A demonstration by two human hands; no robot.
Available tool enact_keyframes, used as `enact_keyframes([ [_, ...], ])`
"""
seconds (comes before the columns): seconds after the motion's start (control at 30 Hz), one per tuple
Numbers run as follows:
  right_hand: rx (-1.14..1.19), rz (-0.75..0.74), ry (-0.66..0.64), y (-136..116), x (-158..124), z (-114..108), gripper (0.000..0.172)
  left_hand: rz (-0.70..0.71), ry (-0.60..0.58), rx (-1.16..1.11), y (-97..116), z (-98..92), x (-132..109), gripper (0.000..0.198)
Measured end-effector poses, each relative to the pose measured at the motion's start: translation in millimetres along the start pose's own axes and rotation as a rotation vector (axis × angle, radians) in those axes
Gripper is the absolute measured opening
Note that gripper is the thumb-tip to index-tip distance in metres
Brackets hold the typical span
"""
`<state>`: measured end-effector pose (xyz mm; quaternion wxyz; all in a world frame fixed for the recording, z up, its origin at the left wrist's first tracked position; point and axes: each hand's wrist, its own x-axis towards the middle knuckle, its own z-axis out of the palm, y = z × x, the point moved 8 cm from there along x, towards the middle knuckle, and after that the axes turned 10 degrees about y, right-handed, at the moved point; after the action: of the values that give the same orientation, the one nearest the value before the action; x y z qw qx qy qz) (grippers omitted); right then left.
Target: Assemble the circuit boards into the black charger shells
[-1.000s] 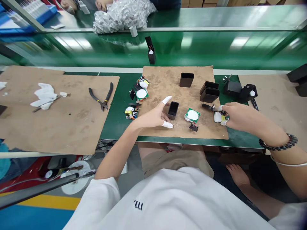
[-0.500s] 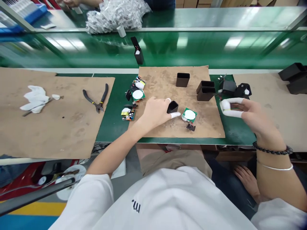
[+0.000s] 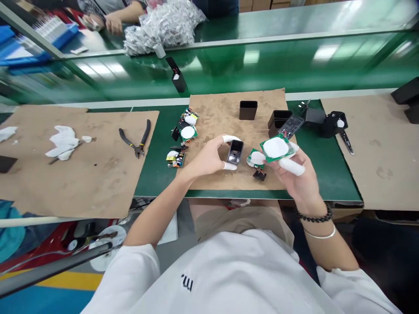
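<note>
My left hand [image 3: 209, 158], with white finger cots, is closed around a small black plastic housing [image 3: 235, 151] on the brown cardboard mat [image 3: 222, 109]. My right hand [image 3: 294, 174] holds a green circuit board with a round white pad [image 3: 276, 148], lifted above the mat and tilted. Another green board with a white pad [image 3: 255, 158] lies on the mat between my hands, with a small black part [image 3: 259, 175] just in front of it.
Several more circuit boards [image 3: 185, 131] lie left of the mat. Black housings [image 3: 248, 110] stand at the back, with black parts [image 3: 330, 124] to the right. Pliers [image 3: 137, 139] and white rags [image 3: 62, 140] lie on the left cardboard. Another person's hands [image 3: 113, 22] work across the conveyor.
My right hand picked up a circuit board at the right and brought it in toward the middle. My left hand closed on the black housing and tipped it up.
</note>
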<state>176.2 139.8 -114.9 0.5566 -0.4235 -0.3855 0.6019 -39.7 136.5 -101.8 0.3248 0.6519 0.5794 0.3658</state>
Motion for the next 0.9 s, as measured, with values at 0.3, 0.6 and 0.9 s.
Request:
enact_keyframes([
  [0.3, -0.171, -0.574, -0.070, -31, -41, 29, 0.044, 0.187, 0.181, 0.170, 70, -10.7, -36, 0.062],
  [0.6, -0.186, -0.615, -0.119, -34, -46, 23, 0.051, 0.292, 0.178, 0.168, 81, -8.0, -41, 0.063],
  [0.9, -0.222, -0.638, -0.136, -38, -48, 25, 0.050, 0.334, 0.203, 0.184, 80, -8.5, -43, 0.065],
])
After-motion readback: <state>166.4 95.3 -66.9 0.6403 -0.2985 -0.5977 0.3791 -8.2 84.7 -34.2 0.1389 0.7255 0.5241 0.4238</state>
